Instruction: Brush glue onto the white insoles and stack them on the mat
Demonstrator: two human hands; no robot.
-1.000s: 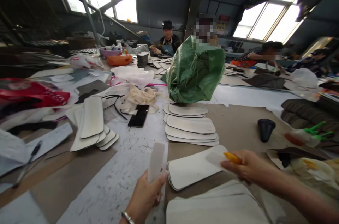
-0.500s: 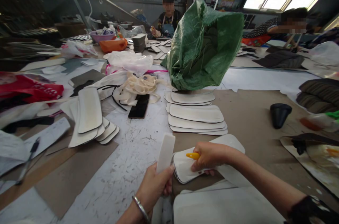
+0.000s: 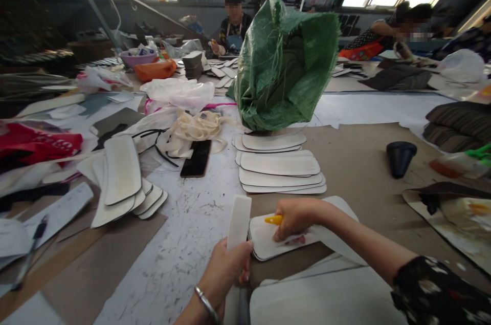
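Near edge: large pale panels point(image 3: 326, 297) are lying at the right, overlapping.
Left hand point(image 3: 229, 266): wearing a silver bracelet point(image 3: 206, 304), its grip is holding a pale strip point(image 3: 238, 222) whose free end is pointing far.
Right hand point(image 3: 297, 218): its grip is holding a yellow object point(image 3: 273, 219), only the tip showing, over a white panel point(image 3: 266, 249).
That panel: it is lying just right of the strip, topping a small pile on brown sheeting point(image 3: 356, 156).
Worktop point(image 3: 199, 217): its pale, scuffed surface is showing left of the hands.
Left side: a fan of pale pieces point(image 3: 123, 174) is lying there.
Beyond the hands: layered white panels point(image 3: 280, 162) are resting between a phone point(image 3: 195, 160) at left and a black tapered object point(image 3: 401, 156) at right.
Farther: a green sack point(image 3: 280, 69) is bulging.
Far side: a person point(image 3: 233, 28) in an apron is sitting.
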